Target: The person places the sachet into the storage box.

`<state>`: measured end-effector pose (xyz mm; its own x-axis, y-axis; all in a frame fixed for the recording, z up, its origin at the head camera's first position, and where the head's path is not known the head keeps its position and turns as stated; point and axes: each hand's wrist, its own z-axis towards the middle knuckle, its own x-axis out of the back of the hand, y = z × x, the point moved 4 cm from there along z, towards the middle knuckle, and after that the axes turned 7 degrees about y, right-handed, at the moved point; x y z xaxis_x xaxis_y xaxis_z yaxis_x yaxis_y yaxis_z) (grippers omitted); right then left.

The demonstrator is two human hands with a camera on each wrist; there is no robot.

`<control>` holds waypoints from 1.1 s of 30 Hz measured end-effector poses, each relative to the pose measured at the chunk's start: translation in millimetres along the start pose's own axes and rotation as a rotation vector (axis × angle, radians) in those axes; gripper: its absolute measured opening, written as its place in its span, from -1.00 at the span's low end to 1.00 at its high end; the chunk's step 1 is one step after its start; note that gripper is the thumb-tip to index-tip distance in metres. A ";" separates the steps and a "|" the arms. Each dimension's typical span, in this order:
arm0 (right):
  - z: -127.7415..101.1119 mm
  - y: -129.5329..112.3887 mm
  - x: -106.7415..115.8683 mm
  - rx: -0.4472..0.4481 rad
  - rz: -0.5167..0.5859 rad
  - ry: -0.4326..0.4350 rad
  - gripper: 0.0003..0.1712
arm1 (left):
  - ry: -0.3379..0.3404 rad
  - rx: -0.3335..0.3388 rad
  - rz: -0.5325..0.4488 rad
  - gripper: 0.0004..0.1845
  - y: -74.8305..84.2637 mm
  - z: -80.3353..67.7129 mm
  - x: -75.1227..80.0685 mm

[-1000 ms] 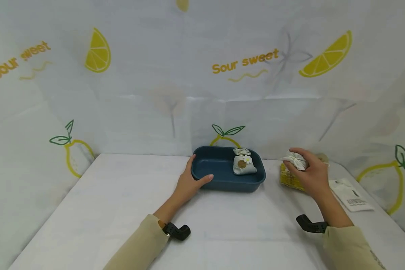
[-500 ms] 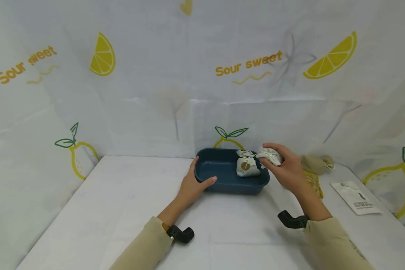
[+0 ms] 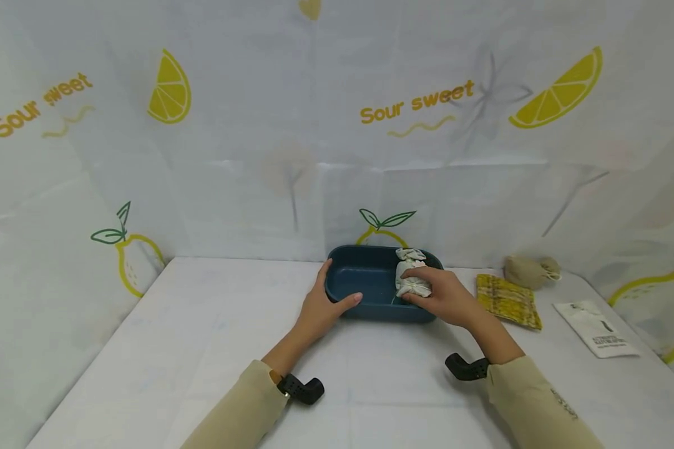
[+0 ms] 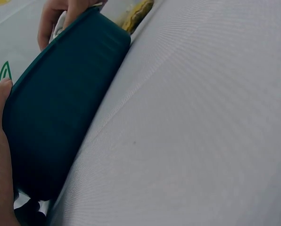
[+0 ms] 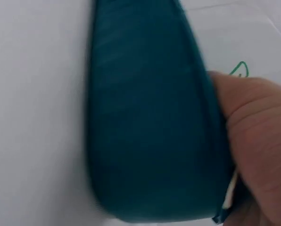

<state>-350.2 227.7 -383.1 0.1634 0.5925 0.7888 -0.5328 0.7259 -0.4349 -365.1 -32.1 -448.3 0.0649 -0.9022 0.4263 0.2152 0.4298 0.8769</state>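
Note:
In the head view a blue plastic tub [image 3: 365,312] stands on the table. My left hand [image 3: 317,310] holds it at the left end, fingers along the side and thumb over the front rim. My right hand [image 3: 446,297] reaches in over the tub's right part and grips a small white drawstring pouch [image 3: 414,287]. Behind that lies another pale pouch [image 3: 410,254] in the tub, partly covered by the held pouch and fingers. The right wrist view shows the tub wall [image 5: 150,117] beside my thumb; the held pouch is nearly hidden there.
Right of the tub lie a yellow patterned cloth pouch [image 3: 507,300], a beige drawstring pouch [image 3: 530,271] and a flat white printed packet [image 3: 595,329]. A white sheet with lemon prints [image 3: 258,156] hangs behind the white-covered table [image 3: 230,312].
My right hand has carried the white pouch leftward from above the yellow pouch and lowered it into the tub. My left hand keeps its place on the tub.

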 end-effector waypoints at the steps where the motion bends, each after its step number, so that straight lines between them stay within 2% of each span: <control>1: 1.3 -0.6 -0.6 0.018 -0.018 -0.030 -0.56 | -0.003 0.000 -0.001 0.14 0.4 0.1 -0.2; 7: 8.5 -5.1 1.6 0.049 -0.039 -0.181 -0.59 | 0.002 0.006 0.001 0.12 1.3 1.2 -0.2; 11: 8.6 -4.6 2.8 0.029 -0.047 -0.202 -0.58 | 0.002 0.006 0.002 0.12 0.5 2.0 -1.0; 14: 6.6 -2.5 3.5 -0.002 -0.052 -0.148 -0.57 | 0.003 0.004 0.003 0.12 -0.6 1.7 -1.7; 17: 3.8 -1.6 5.4 -0.034 -0.067 -0.051 -0.56 | 0.003 -0.001 -0.001 0.12 -1.1 0.4 -1.8; 20: 2.1 -1.9 8.4 -0.056 -0.144 0.051 -0.58 | 0.001 -0.003 -0.004 0.12 -1.0 -0.8 -2.0; 23: 3.2 -3.4 11.0 -0.080 -0.224 0.086 -0.63 | -0.001 -0.005 0.000 0.13 -0.8 -1.0 -2.5; 28: 9.7 -6.3 15.8 -0.060 -0.245 -0.013 -0.71 | 0.003 -0.010 -0.005 0.13 -0.6 0.4 -2.5; 33: 16.8 -6.2 20.6 -0.043 -0.201 -0.130 -0.77 | 0.007 -0.006 -0.002 0.13 -1.8 0.2 -1.5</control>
<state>-357.5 229.5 -356.8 0.1526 0.3868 0.9095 -0.4640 0.8405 -0.2796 -365.8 -31.5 -450.4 0.0714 -0.9032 0.4233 0.2214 0.4281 0.8762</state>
